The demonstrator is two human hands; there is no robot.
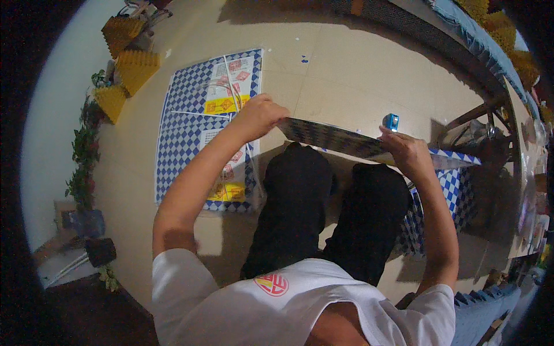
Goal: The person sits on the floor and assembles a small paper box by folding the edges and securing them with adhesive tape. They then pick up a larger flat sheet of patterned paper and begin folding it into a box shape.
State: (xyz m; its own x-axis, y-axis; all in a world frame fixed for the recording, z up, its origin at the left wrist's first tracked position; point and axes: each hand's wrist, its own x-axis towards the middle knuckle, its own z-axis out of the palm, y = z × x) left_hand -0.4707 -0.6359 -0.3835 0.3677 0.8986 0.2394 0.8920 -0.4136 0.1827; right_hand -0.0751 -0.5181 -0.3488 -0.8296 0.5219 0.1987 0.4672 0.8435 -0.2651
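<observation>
Both hands grip a thin, flat cardboard sheet (340, 137) with a dark checked face, tilted up on edge in front of my knees. My left hand (262, 117) is closed round its left end. At its right part my right hand (407, 151) is closed on the upper edge, the thumb side hidden. Just beyond the right hand, a small blue object (391, 121) with a shiny end lies on the floor; its kind is unclear. Beside my right leg stands blue-and-white checked cardboard (453, 183), partly hidden by my forearm.
Left of my legs lies a flat, plastic-wrapped stack of blue-and-white checked cardboard (184, 135), tied with white string. Yellow foam pieces (137, 68) and a leafy plant (85, 155) line the left wall. A wooden-legged table (511, 115) stands at right, a low bed (427, 34) behind.
</observation>
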